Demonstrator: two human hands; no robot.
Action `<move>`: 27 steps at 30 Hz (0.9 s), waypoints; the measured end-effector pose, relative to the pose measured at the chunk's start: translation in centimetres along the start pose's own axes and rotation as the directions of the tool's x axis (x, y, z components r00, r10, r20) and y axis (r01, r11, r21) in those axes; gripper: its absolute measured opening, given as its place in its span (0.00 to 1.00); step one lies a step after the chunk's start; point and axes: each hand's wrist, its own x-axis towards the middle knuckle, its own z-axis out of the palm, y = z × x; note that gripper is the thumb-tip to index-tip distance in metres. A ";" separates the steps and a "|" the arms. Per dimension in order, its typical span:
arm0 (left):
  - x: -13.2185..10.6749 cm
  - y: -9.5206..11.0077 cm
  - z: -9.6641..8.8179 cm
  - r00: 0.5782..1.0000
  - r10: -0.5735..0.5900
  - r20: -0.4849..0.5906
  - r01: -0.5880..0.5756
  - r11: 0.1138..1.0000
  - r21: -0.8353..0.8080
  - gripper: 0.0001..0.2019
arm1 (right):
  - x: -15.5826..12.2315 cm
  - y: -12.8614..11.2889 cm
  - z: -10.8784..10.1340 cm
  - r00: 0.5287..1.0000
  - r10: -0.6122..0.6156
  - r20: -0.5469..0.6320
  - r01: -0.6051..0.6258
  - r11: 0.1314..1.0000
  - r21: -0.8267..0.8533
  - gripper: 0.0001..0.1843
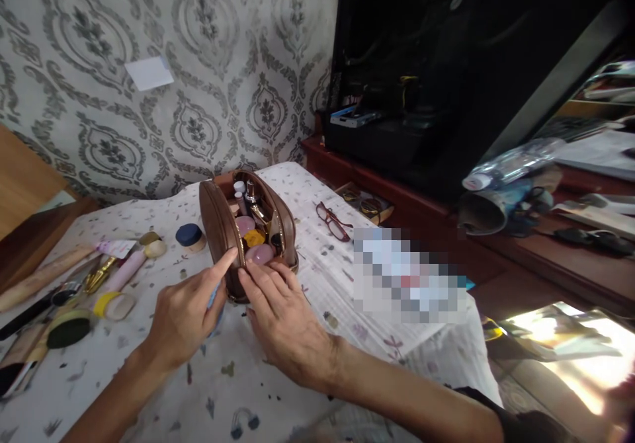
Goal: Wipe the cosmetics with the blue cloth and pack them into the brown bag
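A brown zip pouch (pixel 218 228) stands open on a table covered with a white patterned cloth (pixel 238 383). Inside it I see small bottles, a pink round thing and a yellow one. My left hand (pixel 186 314) touches the pouch's near left edge with its forefinger stretched out; something blue shows under its fingers. My right hand (pixel 282 317) lies against the near end of the pouch, fingers stretched onto its rim beside the pink item.
Cosmetics lie at the left: a dark blue jar (pixel 190 236), a pink tube (pixel 124 272), brushes, a round compact (pixel 68 328). Red glasses (pixel 333 221) lie right of the pouch. A dark wooden cabinet (pixel 446 211) with clutter stands at the right.
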 end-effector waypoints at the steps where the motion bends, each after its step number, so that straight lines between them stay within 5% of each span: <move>1: -0.1 0.0 -0.1 1.000 0.002 -0.003 -0.002 1.000 0.019 0.21 | 0.3 -0.1 -0.3 1.000 0.005 0.021 -0.005 1.000 -0.010 0.25; 8: -0.5 -0.1 -1.2 0.997 0.064 -0.032 -0.058 0.987 0.153 0.19 | 2.1 -1.8 -1.4 0.998 0.021 0.056 -0.017 0.998 -0.068 0.17; 20: -1.0 0.5 -0.3 0.999 -0.008 -0.044 0.018 0.972 0.232 0.24 | -1.7 -3.0 -0.4 0.983 -0.179 0.035 0.176 0.981 0.081 0.06; 27: -1.2 1.0 -0.4 0.996 -0.082 0.035 0.075 0.981 0.179 0.20 | 0.4 -3.4 0.6 0.923 -0.143 0.357 0.019 0.944 0.329 0.06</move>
